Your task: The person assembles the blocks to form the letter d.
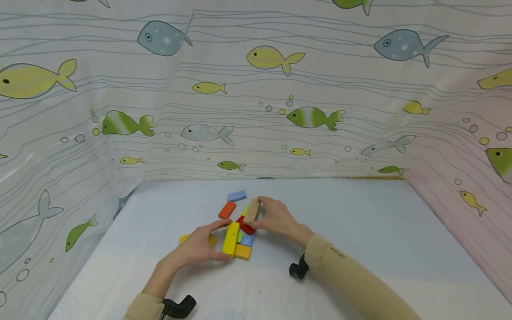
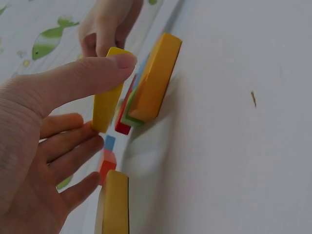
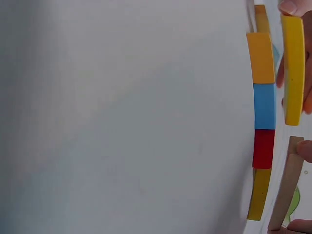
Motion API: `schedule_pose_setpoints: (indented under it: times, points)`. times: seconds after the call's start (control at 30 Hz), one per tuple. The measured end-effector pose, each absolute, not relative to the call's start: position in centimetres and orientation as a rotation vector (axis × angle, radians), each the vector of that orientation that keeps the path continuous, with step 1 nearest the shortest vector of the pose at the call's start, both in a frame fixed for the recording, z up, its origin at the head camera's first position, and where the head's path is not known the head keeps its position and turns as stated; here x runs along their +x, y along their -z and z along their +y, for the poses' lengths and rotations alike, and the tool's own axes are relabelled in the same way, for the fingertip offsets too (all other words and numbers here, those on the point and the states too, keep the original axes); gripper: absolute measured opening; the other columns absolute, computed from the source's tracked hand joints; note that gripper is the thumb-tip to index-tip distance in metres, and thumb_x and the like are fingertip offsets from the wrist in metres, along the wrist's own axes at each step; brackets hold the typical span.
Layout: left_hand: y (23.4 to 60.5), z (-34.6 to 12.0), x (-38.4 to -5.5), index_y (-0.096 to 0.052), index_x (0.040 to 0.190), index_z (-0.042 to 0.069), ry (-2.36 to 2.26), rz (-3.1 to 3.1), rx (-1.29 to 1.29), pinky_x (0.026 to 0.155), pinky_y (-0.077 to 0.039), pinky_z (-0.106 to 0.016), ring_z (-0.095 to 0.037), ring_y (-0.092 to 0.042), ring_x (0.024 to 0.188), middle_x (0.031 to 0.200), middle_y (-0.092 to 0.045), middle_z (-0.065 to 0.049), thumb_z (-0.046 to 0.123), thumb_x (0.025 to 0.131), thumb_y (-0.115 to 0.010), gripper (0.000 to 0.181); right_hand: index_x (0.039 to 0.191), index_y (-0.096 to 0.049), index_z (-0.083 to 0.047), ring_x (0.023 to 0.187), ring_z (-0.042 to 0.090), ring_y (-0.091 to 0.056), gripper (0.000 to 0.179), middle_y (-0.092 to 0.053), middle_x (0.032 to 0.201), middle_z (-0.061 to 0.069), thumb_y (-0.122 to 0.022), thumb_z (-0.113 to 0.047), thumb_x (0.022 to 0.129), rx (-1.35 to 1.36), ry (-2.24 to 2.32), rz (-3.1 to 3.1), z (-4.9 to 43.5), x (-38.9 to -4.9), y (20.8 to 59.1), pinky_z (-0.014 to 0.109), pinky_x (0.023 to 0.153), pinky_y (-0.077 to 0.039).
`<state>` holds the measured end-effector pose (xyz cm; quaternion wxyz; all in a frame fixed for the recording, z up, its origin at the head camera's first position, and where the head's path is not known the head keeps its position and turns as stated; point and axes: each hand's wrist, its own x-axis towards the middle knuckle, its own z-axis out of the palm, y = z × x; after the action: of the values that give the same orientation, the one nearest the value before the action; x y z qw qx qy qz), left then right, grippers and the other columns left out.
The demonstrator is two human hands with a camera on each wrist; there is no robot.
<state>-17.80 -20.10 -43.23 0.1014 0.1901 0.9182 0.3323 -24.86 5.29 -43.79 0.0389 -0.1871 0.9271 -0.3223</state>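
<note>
My left hand pinches a long yellow block between thumb and fingers; the left wrist view shows this yellow block raised off the table. A plain wooden block is held at its two ends by my right hand. In the right wrist view the wooden block is above a row on the table. That row runs from an orange block through a blue block and a red block to a yellow block. A green block is partly hidden beside the orange one.
Beyond the row lie a loose blue block and an orange-red block. Another yellow block stands near my left hand, which partly covers it in the head view. Fish-patterned sheeting surrounds the white table.
</note>
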Motion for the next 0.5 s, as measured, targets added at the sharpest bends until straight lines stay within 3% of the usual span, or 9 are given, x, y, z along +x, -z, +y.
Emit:
schedule_pose_setpoints:
  times: [0.27,0.5]
  points:
    - [43.3,-19.0,-17.5,-0.049,0.147,0.024,-0.975,2.710,0.568,0.107,-0.041,-0.064,-0.032,-0.048,0.135,0.147,-0.054,-0.001,0.046,0.072,-0.087,0.087,0.145,-0.050,-0.009,0.128,0.029,-0.055,0.082,-0.057,0.143,0.009,-0.079,-0.047,0.079,-0.589,0.947,2.850,7.0,-24.4,43.9,0.048,0.108,-0.046]
    - [43.3,-17.9,-17.1,-0.047,0.149,0.022,-0.979,2.707,0.605,0.107,-0.043,-0.060,-0.029,-0.049,0.135,0.147,-0.053,0.000,0.045,0.071,-0.088,0.090,0.143,-0.053,-0.010,0.124,0.027,-0.057,0.079,-0.059,0.140,0.007,-0.080,-0.047,0.078,-0.608,0.895,2.858,9.0,-23.9,43.8,0.048,0.107,-0.047]
